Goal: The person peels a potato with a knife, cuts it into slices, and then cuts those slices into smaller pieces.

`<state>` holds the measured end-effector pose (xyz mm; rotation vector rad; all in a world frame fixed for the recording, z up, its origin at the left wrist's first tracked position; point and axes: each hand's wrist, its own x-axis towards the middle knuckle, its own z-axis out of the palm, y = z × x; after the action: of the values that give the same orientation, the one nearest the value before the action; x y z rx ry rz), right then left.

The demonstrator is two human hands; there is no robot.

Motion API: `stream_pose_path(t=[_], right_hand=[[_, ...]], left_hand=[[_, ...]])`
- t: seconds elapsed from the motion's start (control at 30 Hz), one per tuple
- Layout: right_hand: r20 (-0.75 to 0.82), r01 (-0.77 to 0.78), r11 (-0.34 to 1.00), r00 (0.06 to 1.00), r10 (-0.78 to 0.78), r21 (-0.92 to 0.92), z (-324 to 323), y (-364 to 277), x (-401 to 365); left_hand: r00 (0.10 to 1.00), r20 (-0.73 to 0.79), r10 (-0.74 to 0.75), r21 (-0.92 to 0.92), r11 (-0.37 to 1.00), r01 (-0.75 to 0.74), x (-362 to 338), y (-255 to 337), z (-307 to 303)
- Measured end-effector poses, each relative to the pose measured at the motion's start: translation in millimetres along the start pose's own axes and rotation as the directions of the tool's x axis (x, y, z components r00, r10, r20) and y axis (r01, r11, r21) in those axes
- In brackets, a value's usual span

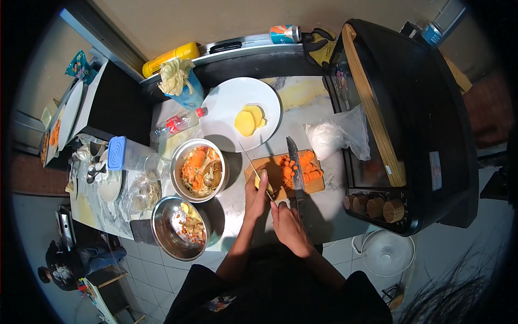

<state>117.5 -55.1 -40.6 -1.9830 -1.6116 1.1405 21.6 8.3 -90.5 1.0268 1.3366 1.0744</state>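
Note:
Over the near left part of a wooden cutting board (315,187), my left hand (256,198) is closed around a yellow peeled potato (258,182). My right hand (290,225) grips a thin-bladed knife (250,158), its blade against the potato and pointing away from me. A second, dark-bladed knife (294,156) lies across the board. Chopped carrot (286,171) is on its left side and larger carrot pieces (310,167) are on its right. Beyond the board, a white plate (221,100) holds several potato slices (245,122).
A white pot (176,186) of shredded vegetables and a steel bowl (162,237) of peelings stand at left. A plastic bottle (175,125) lies near the plate. A bag of white powder (326,135) and a black oven (415,124) are at right. A person (67,264) is at far left.

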Motion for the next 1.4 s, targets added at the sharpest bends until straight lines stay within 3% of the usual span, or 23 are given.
stream_pose_path(t=[0.1,0.17,0.2,0.4,0.47,0.6,0.7,0.8,0.87,0.9,0.93,1.0,1.13,1.4], right_hand=[[0.012,-0.008,1.0,1.0,0.008,0.002,-4,-5,-3],[-0.008,0.007,1.0,1.0,-0.007,0.004,0,-1,-2],[-0.026,0.025,1.0,0.999,-0.024,0.004,2,0,-1],[-0.05,0.062,0.998,0.997,-0.06,0.034,1,-4,-2],[-0.052,0.068,0.997,0.996,-0.066,0.028,0,-6,-2],[-0.043,0.066,0.998,0.997,-0.065,0.011,0,-7,-1],[-0.032,0.053,0.998,0.998,-0.051,0.036,3,-4,3],[-0.053,0.069,0.996,0.996,-0.067,0.051,1,0,5],[-0.062,0.068,0.995,0.996,-0.063,0.075,-3,2,5],[-0.071,0.068,0.993,0.996,-0.061,0.098,-6,3,6],[-0.073,0.069,0.993,0.995,-0.062,0.098,-8,3,5],[-0.088,0.136,0.968,0.989,-0.12,0.21,-13,3,3],[-0.056,0.145,0.959,0.989,-0.135,0.242,-19,1,1],[-0.032,0.142,0.962,0.99,-0.139,0.232,-21,-12,-8]], left_hand=[[0.995,0.069,-0.075,-0.145,0.986,0.084,-1,1,-3],[0.992,0.011,0.126,-0.025,0.992,-0.126,6,-20,-5],[0.992,0.011,0.127,-0.025,0.992,-0.127,5,-14,-5],[0.999,0.037,-0.001,0.027,1.0,0.0,1,4,-5],[0.997,0.045,-0.058,-0.046,0.997,0.06,-1,3,-5],[0.996,0.061,-0.061,-0.066,0.996,0.065,-1,6,-7],[0.994,0.099,0.04,-0.034,0.999,-0.037,0,7,-8],[0.98,0.172,0.097,-0.159,0.985,-0.069,-1,7,-12],[0.918,0.197,0.343,0.068,0.93,-0.362,3,2,-17],[0.937,0.262,0.232,-0.06,0.973,-0.224,1,10,-18],[0.936,0.263,0.235,-0.061,0.972,-0.227,2,7,-20],[0.896,0.278,0.346,0.074,0.922,-0.379,7,1,-22],[0.919,0.211,0.332,0.09,0.93,-0.356,2,3,-15],[0.892,-0.012,0.451,0.155,0.882,-0.444,1,-6,-8]])
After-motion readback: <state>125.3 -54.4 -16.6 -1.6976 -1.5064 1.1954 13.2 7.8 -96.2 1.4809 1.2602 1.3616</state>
